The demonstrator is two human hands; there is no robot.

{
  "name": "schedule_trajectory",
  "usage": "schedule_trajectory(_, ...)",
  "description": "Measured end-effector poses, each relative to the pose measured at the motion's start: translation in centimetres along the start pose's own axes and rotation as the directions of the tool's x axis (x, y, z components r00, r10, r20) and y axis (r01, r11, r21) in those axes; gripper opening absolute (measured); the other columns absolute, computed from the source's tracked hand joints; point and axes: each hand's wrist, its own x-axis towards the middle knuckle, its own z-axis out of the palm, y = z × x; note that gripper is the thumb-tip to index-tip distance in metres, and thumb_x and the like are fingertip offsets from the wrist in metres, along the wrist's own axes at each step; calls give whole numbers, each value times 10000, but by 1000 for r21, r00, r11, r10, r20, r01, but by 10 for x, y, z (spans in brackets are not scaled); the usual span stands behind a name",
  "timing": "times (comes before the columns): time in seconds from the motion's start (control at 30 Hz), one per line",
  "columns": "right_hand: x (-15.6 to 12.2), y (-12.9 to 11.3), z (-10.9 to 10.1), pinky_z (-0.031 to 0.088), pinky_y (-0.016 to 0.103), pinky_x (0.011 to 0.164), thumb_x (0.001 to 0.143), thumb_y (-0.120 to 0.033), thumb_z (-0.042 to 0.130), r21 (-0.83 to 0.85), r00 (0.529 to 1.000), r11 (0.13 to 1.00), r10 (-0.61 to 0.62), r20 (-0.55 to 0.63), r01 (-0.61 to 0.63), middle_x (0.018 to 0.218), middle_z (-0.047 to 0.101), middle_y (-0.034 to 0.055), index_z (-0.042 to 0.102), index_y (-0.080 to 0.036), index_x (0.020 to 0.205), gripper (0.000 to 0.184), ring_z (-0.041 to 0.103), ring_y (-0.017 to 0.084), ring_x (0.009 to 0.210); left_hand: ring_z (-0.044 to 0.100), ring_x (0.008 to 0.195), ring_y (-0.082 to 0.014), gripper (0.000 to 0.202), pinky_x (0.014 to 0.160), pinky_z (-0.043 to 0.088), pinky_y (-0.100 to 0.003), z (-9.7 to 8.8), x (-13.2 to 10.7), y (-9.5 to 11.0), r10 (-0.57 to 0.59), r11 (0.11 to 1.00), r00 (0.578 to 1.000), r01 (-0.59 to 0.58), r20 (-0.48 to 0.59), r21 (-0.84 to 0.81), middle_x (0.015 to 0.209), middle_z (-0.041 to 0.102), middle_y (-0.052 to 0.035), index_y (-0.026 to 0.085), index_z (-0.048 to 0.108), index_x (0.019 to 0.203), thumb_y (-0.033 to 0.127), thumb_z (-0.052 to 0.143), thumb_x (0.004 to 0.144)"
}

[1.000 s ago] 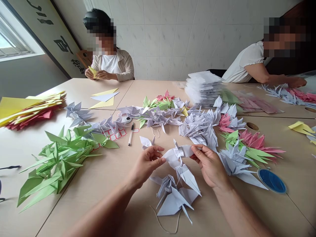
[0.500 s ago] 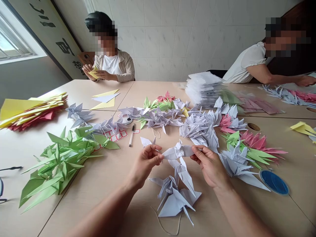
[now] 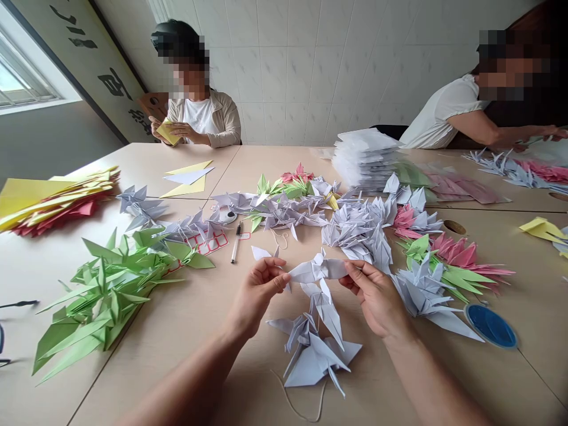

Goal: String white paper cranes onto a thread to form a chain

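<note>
A white paper crane (image 3: 319, 267) is stretched between my two hands just above the table. My left hand (image 3: 262, 290) pinches the tip of its left wing. The right wing tip sits between the thumb and fingers of my right hand (image 3: 370, 290). Right below hangs another white crane (image 3: 326, 310), overlapping more folded white cranes (image 3: 315, 358) that lie on the table. A thin string (image 3: 302, 411) loops out from under them toward me. Behind my left hand lies one more white folded piece (image 3: 265, 253), partly covered by the fingers.
Green cranes (image 3: 102, 296) are piled at left, beside stacked yellow and red paper (image 3: 62, 201). White cranes (image 3: 359, 228) curve across the middle. A pen (image 3: 236, 244), a blue round lid (image 3: 491, 325) and stacked clear packets (image 3: 366, 160) lie around. Two people (image 3: 202, 118) sit opposite.
My hands keep hold of the crane's wings and have barely moved. The crane hanging below has swung slightly left. Across the table, a person has turned the yellow paper in their hands.
</note>
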Motion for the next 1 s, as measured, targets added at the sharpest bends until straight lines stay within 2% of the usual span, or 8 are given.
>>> schedule_trajectory(0.47, 0, -5, 0, 531, 215, 656, 482, -481, 917, -2, 1000, 1000, 13, -28, -13, 705, 700, -28, 751, -205, 748, 417, 613, 88, 609, 536, 629, -84, 275, 618, 394, -210, -2, 1, 1, 39, 999, 998, -38, -42, 14, 683, 614, 47, 175, 600, 949, 260, 761, 743)
schedule_trajectory(0.73, 3, -1, -6, 559, 236, 686, 561, -529, 861, -97, 1000, 995, -29, -8, 28, 748, 693, -14, 721, -201, 773, 414, 631, 97, 632, 521, 652, -98, 297, 641, 405, -232, -2, 0, 2, 45, 995, 999, -43, -20, 94, 704, 582, 38, 169, 552, 997, 301, 708, 783)
schedule_trajectory(0.8, 6, 1, -8, 574, 271, 732, 616, -555, 809, -152, 999, 987, -47, 1, 47, 811, 714, 8, 707, -205, 837, 427, 661, 122, 681, 530, 685, -111, 327, 675, 420, -251, -1, 0, 1, 47, 989, 999, -47, 3, 138, 729, 576, 33, 172, 527, 1063, 322, 677, 813)
schedule_trajectory(0.9, 8, 5, -10, 581, 375, 818, 736, -531, 705, -272, 997, 959, -70, 44, 79, 979, 735, 78, 654, -202, 1121, 509, 710, 199, 825, 530, 738, -132, 370, 716, 425, -280, 3, -2, -2, 47, 973, 997, -58, 54, 223, 778, 573, 23, 183, 475, 1151, 359, 625, 862)
schedule_trajectory(1.0, 9, 9, -12, 539, 478, 914, 791, -416, 667, -432, 986, 887, -135, 98, 164, 1294, 620, 157, 523, -204, 1345, 611, 643, 292, 1108, 515, 733, -142, 340, 706, 419, -295, 7, -5, -5, 32, 946, 992, -70, 124, 317, 790, 561, 15, 182, 490, 1120, 393, 606, 879)
